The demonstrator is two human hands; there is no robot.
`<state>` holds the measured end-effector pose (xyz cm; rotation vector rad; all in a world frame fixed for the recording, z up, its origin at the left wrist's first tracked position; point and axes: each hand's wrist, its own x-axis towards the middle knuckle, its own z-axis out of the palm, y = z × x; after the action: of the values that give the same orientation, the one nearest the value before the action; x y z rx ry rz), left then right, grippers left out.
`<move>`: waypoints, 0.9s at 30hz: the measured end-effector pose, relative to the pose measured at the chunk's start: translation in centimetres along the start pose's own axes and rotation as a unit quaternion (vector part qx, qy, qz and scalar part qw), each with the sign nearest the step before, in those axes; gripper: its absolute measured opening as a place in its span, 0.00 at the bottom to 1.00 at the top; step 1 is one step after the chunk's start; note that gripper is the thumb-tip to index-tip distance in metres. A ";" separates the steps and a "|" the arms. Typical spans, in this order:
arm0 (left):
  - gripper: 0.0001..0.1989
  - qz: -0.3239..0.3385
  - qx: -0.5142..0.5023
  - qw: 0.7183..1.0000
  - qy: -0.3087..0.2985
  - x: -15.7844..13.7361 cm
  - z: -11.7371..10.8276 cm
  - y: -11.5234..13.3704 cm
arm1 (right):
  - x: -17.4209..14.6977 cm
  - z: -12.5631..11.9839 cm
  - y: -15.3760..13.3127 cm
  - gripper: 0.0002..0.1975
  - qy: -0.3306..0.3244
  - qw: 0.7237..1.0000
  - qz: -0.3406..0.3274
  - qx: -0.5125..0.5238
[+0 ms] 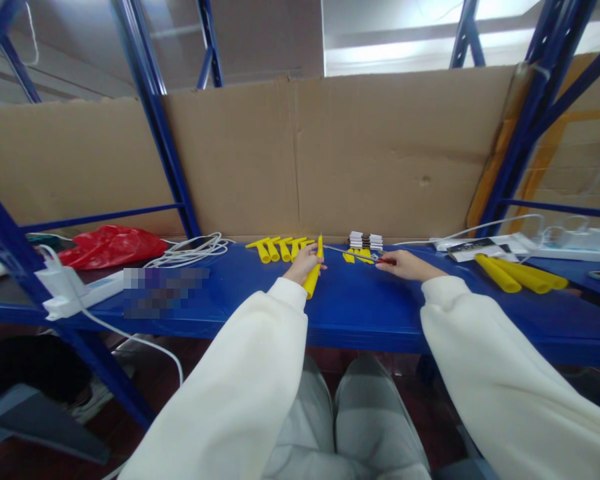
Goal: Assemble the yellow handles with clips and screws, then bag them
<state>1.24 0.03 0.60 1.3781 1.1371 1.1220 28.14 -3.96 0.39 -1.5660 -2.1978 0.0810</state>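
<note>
My left hand [303, 265] is closed around a yellow cone-shaped tube [312, 283], its narrow tip pointing up and away and its wide end toward me. My right hand [409, 265] is closed on the dark reddish handle of a long, slim metal tool [353, 254]. The tool's thin shaft reaches left toward the upper part of the tube; whether it touches is too small to tell. Just left of my left hand, several yellow tubular pieces [274, 251] lie in a row. Small yellow pieces [359, 255] lie behind the tool, in front of a stack of white-and-black items [365, 241].
Several yellow cones [523, 275] lie at the right on the blue shelf [365, 310]. White cables [200, 250], a red plastic bag [115, 245] and a white power strip [100, 288] occupy the left. Cardboard [380, 153] walls the back, between blue posts [163, 127].
</note>
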 end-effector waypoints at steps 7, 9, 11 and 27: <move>0.33 -0.002 0.005 1.000 -0.002 -0.2 0.0 0.2 | 0.1 0.2 -0.7 0.19 0.010 0.999 0.022 0.026; 0.33 -0.002 0.004 1.000 -0.001 -0.1 -0.1 0.1 | 0.2 0.5 -0.6 0.16 0.032 0.999 0.017 0.006; 0.33 -0.003 0.004 1.000 0.001 0.0 -0.1 0.0 | 0.3 0.7 -0.4 0.13 0.043 0.999 0.025 -0.017; 0.33 -0.002 0.000 1.000 0.013 0.0 0.0 0.0 | -0.6 -0.3 -2.0 0.14 0.066 0.977 0.053 -0.194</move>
<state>1.20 0.08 0.57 1.3642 1.1572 1.1396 26.69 -5.30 1.09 -1.8340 -2.1129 -0.4332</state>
